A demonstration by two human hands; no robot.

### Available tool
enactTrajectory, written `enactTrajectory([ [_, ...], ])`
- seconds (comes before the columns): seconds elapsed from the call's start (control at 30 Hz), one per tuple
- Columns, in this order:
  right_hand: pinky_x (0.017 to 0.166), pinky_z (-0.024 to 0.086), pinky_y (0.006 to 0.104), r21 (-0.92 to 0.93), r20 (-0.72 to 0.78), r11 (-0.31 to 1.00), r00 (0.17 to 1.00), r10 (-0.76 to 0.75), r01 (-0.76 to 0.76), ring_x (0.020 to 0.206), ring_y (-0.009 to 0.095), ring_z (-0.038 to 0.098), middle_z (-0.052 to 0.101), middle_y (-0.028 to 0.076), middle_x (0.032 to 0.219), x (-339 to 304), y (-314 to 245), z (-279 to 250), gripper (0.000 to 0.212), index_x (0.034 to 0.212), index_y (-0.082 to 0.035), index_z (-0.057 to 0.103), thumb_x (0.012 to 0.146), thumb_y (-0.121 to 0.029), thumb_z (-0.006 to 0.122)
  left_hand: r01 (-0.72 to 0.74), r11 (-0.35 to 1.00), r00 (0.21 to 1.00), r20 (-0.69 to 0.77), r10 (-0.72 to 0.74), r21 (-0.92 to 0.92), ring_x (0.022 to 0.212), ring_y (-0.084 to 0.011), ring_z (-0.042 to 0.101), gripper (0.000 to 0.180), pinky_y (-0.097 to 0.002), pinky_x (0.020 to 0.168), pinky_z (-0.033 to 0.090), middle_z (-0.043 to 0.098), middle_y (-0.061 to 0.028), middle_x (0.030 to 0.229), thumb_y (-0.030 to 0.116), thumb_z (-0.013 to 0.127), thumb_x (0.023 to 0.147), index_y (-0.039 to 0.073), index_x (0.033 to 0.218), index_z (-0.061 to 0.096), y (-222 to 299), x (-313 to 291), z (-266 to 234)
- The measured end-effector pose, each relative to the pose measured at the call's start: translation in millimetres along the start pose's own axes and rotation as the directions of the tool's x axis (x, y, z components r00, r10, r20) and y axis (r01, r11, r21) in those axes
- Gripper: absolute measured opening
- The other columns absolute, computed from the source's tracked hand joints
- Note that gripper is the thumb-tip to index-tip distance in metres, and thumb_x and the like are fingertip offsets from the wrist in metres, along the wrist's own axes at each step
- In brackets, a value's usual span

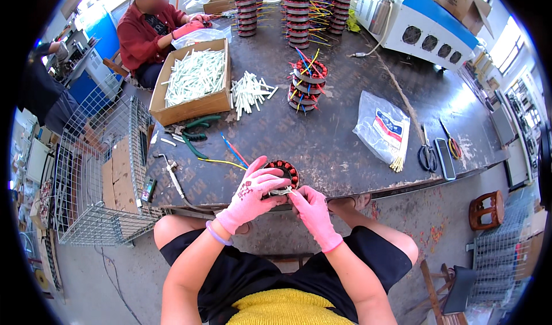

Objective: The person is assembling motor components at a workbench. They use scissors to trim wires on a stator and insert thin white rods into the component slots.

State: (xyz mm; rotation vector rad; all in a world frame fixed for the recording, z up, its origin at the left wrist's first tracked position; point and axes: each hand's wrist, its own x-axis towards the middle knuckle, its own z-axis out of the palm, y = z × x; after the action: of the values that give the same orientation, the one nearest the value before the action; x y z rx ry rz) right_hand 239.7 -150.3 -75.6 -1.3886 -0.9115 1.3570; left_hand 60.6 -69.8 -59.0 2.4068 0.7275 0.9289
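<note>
At the table's near edge, a ring-shaped motor stator (292, 173) with red-and-black windings is held by my left hand (256, 191) in a pink glove. The left fingers wrap over its near side and hide part of it. Red, blue and yellow lead wires (234, 151) stick out from it to the left. My right hand (312, 212), also gloved in pink, is closed in a pinch at the stator's near rim. Something thin and whitish shows by its fingertips, too small to name.
A cardboard box (164, 113) of white tubes stands left, with loose tubes (250, 92) beside it. Green-handled pliers (192, 134), stacked stators (306, 83), a plastic bag (379, 124), scissors (426, 155) and a phone (444, 158) lie around. A co-worker (150, 32) sits far left.
</note>
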Motion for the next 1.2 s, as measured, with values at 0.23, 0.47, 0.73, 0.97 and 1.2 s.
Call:
enactTrajectory([
  [0.23,0.048,0.033,0.0234,0.111,-0.087,0.994,0.996,-0.013,0.023,0.054,0.002,0.044,0.053,-0.005,0.062,-4.6,2.3,9.7,0.029,0.074,-0.005,0.059,0.095,-0.024,0.068,-0.006,1.0,1.0,-0.026,0.006,-0.012,0.113,-0.0228,0.064,0.041,-0.052,0.117,0.031,0.072,-0.006,0.108,0.017,0.086,0.068,0.013,0.107,0.074,-1.2,-2.8,0.6],
  [0.47,0.048,0.034,0.0237,-0.076,-0.092,0.994,0.992,-0.086,0.079,0.054,0.002,0.043,0.051,-0.006,0.061,1.5,0.6,9.2,0.029,0.075,-0.004,0.058,0.095,-0.023,0.068,-0.006,1.0,1.0,-0.025,0.005,-0.027,0.115,-0.0221,0.063,0.037,-0.0526,0.118,0.029,0.072,-0.0053,0.107,0.016,0.084,0.07,0.014,0.106,0.074,-1.6,-2.0,4.5],
  [0.73,0.059,0.045,0.0242,-0.163,-0.038,0.953,0.964,-0.265,0.255,0.066,0.006,0.055,0.062,0.001,0.083,-4.0,-23.0,-7.2,0.015,0.098,-0.003,0.07,0.09,-0.015,0.071,0.029,0.998,0.997,-0.072,-0.032,-0.048,0.111,-0.0229,0.064,0.026,-0.0516,0.118,0.029,0.072,-0.0039,0.096,0.018,0.08,0.076,0.012,0.101,0.075,3.0,1.2,4.5],
  [0.97,0.071,0.051,0.025,-0.503,0.183,0.57,0.724,-0.665,0.65,0.08,0.011,0.062,0.063,0.006,0.102,11.5,-31.6,-5.3,0.015,0.104,-0.004,0.069,0.09,-0.001,0.068,0.053,0.998,0.986,-0.157,-0.048,0.033,0.103,-0.0233,0.066,0.02,-0.0516,0.116,0.032,0.07,-0.0036,0.091,0.016,0.078,0.075,0.011,0.094,0.072,-0.4,0.4,19.8],
  [1.2,0.065,0.048,0.0217,0.196,-0.057,0.847,0.868,-0.493,0.494,0.078,0.007,0.06,0.066,0.004,0.097,-17.3,-81.2,-23.3,0.012,0.108,-0.004,0.064,0.098,0.0,0.059,0.041,0.993,0.986,-0.162,-0.023,0.11,0.099,-0.0209,0.066,0.021,-0.0492,0.113,0.038,0.07,-0.0025,0.091,0.02,0.081,0.073,0.013,0.09,0.072,-4.8,-3.1,21.2],
])
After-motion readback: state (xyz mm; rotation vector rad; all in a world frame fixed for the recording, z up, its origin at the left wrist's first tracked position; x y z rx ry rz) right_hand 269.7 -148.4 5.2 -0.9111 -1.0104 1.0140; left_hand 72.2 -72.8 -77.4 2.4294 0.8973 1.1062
